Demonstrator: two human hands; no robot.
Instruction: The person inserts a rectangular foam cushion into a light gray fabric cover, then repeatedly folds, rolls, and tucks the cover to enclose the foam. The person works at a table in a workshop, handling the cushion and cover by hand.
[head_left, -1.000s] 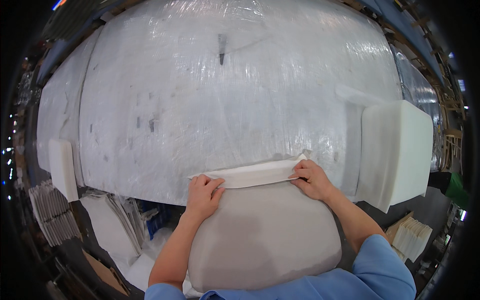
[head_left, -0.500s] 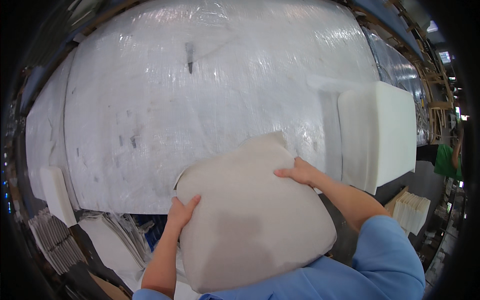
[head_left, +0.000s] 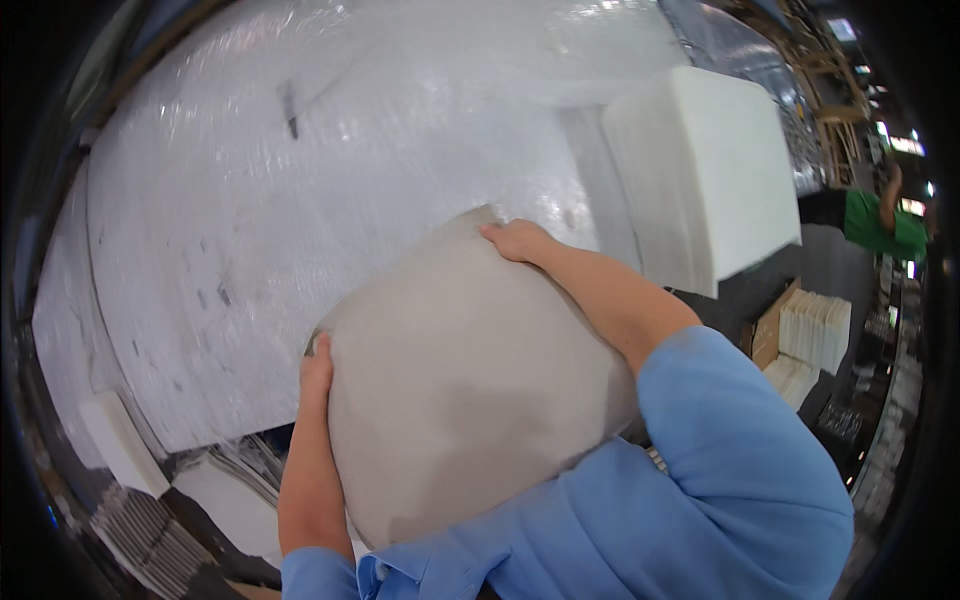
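A beige, fabric-covered cushion (head_left: 470, 370) with rounded corners leans against the front of my blue shirt, a soft shadow on its lower face. My left hand (head_left: 316, 372) grips its left edge near the upper left corner, where a small dark gap shows at the rim. At the top right corner, my right hand (head_left: 520, 241) is closed over the edge, thumb on the face. The other fingers of both hands are mostly hidden behind it. Beyond the cushion lies a wide work surface wrapped in clear plastic film (head_left: 230, 190).
On the surface's right end stands a stack of white foam pads (head_left: 740, 170). A white foam piece (head_left: 124, 440) leans at the left end, near stacked grey-white sheets (head_left: 150, 535). Right of me is a cardboard box with pale pieces (head_left: 812, 328). A person in green (head_left: 880, 222) is farther off.
Both hands have moved the cushion a little up and left in the picture, and my right hand has gone to its top corner. My view has turned, so the surroundings are tilted.
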